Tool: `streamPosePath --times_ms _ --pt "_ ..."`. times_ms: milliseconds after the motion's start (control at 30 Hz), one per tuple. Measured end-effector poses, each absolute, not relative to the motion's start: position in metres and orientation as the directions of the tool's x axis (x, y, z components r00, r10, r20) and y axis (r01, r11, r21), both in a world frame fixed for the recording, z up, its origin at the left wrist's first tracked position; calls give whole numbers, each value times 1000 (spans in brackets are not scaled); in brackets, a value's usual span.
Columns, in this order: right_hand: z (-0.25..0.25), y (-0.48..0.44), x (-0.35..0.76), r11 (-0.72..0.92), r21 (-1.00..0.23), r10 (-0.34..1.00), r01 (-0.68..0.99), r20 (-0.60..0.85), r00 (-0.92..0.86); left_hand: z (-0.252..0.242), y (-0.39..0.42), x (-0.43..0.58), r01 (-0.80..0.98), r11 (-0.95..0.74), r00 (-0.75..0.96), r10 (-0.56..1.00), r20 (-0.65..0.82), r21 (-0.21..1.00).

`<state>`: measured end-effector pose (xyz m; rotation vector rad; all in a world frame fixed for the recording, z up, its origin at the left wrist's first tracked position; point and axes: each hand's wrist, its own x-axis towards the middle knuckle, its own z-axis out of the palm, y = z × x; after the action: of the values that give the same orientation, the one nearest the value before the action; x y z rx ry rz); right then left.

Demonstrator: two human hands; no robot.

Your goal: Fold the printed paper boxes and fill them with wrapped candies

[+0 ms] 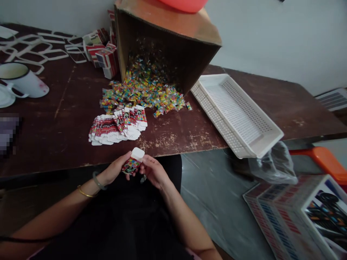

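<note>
Both my hands meet just below the table's front edge, over my lap. My left hand (115, 169) and my right hand (152, 170) are closed on one small printed paper box (132, 161) with a white flap at its top. On the table just beyond lies a fanned stack of flat printed box blanks (117, 125). Behind that, a heap of small colourful wrapped packets (143, 92) spills out of a cardboard carton (165, 39) tipped on its side.
A white perforated plastic tray (238, 112) overhangs the dark wooden table's (54, 122) front edge at right. A white mug (23, 81) stands far left, white card cut-outs and folded boxes (101, 50) at the back. A printed carton (298, 213) and a plastic bag (273, 166) sit low on the right.
</note>
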<state>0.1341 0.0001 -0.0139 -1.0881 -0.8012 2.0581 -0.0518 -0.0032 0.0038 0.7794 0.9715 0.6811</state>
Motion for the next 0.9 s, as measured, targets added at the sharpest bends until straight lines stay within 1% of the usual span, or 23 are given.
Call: streamPosePath --times_ms 33,67,100,133,167,200,233,267,300,333,367,400,467,567,600,667,733,800,833,900 --pt "-12 4 134 -641 -708 738 -295 -466 -488 5 -1 -52 -151 542 393 800 -453 827" --pt "-9 7 134 -658 -689 723 -305 -463 -513 7 0 -53 -138 522 379 813 -442 842" --pt "-5 11 134 -646 -704 726 -295 -449 -520 9 2 -53 -113 489 372 828 -419 865" --pt "-1 14 134 -606 -753 745 -258 -422 -517 11 3 -53 -77 446 371 843 -390 892" --pt "3 17 134 -525 -828 781 -196 -378 -497 13 5 -53 -33 399 368 857 -360 916" --pt "7 19 134 -399 -910 829 -112 -306 -467 15 6 -53 12 355 357 872 -336 935" --pt "11 21 134 -233 -972 873 -15 -202 -443 16 7 -53 47 327 343 882 -323 944" --pt "15 22 134 -54 -995 893 79 -83 -442 16 8 -53 61 323 330 886 -325 944" --pt "18 23 134 109 -983 884 151 26 -466 15 8 -52 52 343 321 883 -341 938" --pt "20 24 134 228 -955 857 187 106 -504 14 9 -52 27 378 317 875 -366 926" --pt "22 24 135 294 -936 828 192 149 -540 12 9 -52 -3 414 321 862 -391 910" --pt "23 25 135 312 -933 813 181 163 -558 10 9 -52 -30 442 330 851 -409 896" --pt "25 26 134 264 -952 838 156 147 -525 5 9 -54 -76 462 359 839 -408 884" --pt "25 30 134 196 -972 892 129 122 -435 3 6 -59 -128 437 435 831 -346 890" --pt "25 31 135 201 -971 895 128 129 -426 4 5 -61 -122 424 456 827 -329 897" --pt "24 30 136 267 -954 874 139 179 -451 7 1 -65 -97 426 487 808 -330 900" --pt "22 24 137 369 -915 833 162 248 -495 10 -3 -67 -111 490 520 770 -370 864" --pt "18 17 134 426 -885 809 186 281 -517 11 -7 -66 -163 576 545 729 -414 801" --pt "15 13 132 419 -886 814 197 270 -514 11 -9 -64 -184 608 547 716 -433 772" --pt "9 8 128 353 -911 845 214 212 -491 8 -12 -59 -209 643 523 710 -471 737"
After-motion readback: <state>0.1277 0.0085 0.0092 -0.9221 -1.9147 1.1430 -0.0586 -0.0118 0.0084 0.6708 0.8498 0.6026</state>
